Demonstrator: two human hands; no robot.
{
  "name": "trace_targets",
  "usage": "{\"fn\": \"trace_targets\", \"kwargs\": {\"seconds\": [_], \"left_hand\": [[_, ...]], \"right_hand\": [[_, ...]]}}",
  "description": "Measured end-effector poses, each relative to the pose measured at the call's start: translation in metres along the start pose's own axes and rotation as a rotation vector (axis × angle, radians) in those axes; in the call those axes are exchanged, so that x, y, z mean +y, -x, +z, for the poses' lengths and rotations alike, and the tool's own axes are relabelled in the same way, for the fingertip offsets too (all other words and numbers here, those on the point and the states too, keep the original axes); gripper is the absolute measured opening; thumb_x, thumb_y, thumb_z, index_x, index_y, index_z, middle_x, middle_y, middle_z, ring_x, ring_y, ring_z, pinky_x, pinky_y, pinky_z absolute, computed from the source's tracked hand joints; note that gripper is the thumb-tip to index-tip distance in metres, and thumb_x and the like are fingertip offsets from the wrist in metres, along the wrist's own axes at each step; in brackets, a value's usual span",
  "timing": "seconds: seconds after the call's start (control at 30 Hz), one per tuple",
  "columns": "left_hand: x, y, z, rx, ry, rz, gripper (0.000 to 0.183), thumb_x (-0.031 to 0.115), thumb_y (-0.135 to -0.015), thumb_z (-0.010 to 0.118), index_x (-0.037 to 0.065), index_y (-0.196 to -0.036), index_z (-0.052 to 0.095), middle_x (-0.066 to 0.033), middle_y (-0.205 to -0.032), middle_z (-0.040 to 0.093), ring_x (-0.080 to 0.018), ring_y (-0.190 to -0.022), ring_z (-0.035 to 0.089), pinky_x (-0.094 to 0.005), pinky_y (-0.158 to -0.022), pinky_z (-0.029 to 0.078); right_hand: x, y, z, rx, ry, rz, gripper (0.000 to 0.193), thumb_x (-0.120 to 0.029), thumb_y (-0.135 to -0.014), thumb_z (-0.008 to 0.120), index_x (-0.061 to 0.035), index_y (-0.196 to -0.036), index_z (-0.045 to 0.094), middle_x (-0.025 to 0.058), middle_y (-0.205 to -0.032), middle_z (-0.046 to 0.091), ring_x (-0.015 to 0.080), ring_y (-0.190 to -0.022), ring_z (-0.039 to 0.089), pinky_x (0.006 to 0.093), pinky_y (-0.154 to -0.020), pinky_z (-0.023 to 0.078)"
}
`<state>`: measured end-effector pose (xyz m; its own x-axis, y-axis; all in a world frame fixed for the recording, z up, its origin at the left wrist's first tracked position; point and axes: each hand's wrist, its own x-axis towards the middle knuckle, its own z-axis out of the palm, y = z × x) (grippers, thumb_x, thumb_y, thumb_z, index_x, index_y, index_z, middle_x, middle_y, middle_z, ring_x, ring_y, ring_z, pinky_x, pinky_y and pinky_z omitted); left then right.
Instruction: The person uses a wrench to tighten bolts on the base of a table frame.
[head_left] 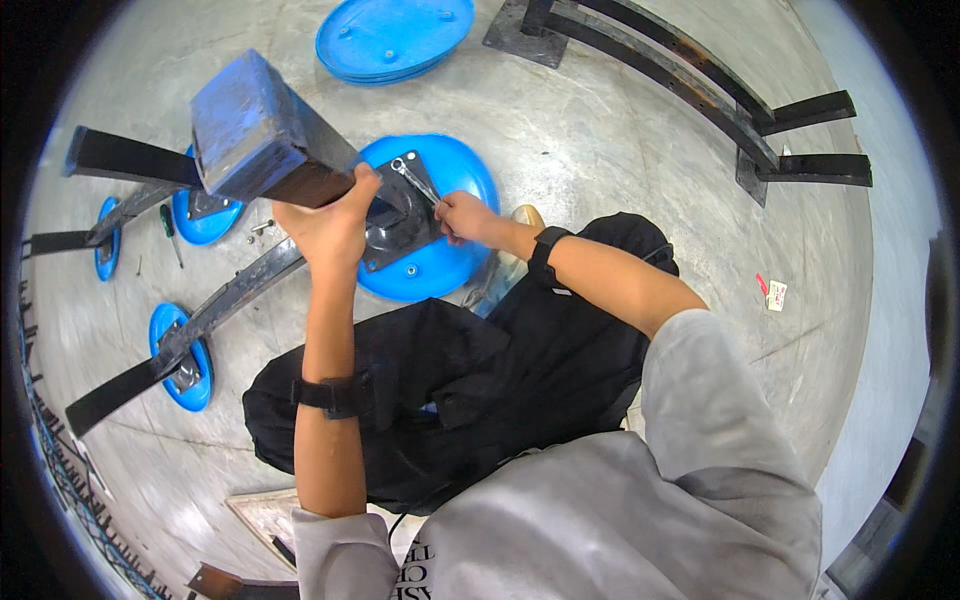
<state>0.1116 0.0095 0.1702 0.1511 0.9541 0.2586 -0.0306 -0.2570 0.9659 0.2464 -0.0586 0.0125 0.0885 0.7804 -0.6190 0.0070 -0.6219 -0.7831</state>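
My right hand [467, 218] is closed round a silver wrench [422, 182], whose ring end sits at a bolt on a black metal plate [430, 225]. That plate lies on a round blue disc [475, 185] on the floor in front of me. A black square metal post [320, 150] rises from the plate, its blue-tinted end towards me. Wrapped round the post's near side is my left hand [335, 225], with the thumb up along it; some of its fingers are hidden. A bolt [411, 270] shows in the disc's near part.
Dark frame bars [240, 287] run left to smaller blue discs [207, 360]. A screwdriver [169, 225] and loose bolts [262, 228] lie nearby. Stacked blue discs [395, 40] are at the back, and a curved metal frame [660, 65] stands back right. A small tag [776, 295] lies right.
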Motion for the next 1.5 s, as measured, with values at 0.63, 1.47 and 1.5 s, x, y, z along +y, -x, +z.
{"fn": "trace_targets", "kwargs": {"seconds": [0.63, 1.47, 1.5], "left_hand": [[-0.001, -0.002, -0.001, -0.06, -0.023, 0.108, 0.023, -0.004, -0.06, 0.068, 0.002, -0.076, 0.053, -0.0017, -0.071, 0.056, -0.0096, -0.06, 0.052, -0.022, -0.057, 0.041], [0.003, -0.001, 0.0, -0.042, 0.059, 0.007, 0.022, -0.006, -0.06, 0.068, -0.001, -0.076, 0.054, -0.0022, -0.071, 0.055, -0.0103, -0.059, 0.052, -0.0227, -0.057, 0.042], [0.002, -0.001, 0.0, -0.028, 0.041, 0.007, 0.024, -0.006, -0.06, 0.068, -0.002, -0.079, 0.054, -0.0031, -0.073, 0.056, -0.0108, -0.061, 0.053, -0.0233, -0.06, 0.043]], "right_hand": [[0.003, -0.004, 0.055, 0.283, -0.616, 0.185, 0.025, -0.023, -0.089, 0.037, -0.006, -0.073, 0.047, 0.0067, -0.057, 0.052, 0.0165, -0.043, 0.048, 0.03, -0.039, 0.035], [-0.015, -0.027, -0.087, -0.216, 0.019, 0.35, 0.04, -0.041, -0.086, 0.048, -0.007, -0.064, 0.048, 0.0055, -0.057, 0.051, 0.0128, -0.044, 0.045, 0.0238, -0.034, 0.026], [-0.022, -0.032, -0.099, -0.244, 0.139, 0.347, 0.041, -0.042, -0.084, 0.051, -0.0082, -0.062, 0.048, 0.0043, -0.057, 0.051, 0.0121, -0.044, 0.045, 0.0238, -0.034, 0.026]]}}
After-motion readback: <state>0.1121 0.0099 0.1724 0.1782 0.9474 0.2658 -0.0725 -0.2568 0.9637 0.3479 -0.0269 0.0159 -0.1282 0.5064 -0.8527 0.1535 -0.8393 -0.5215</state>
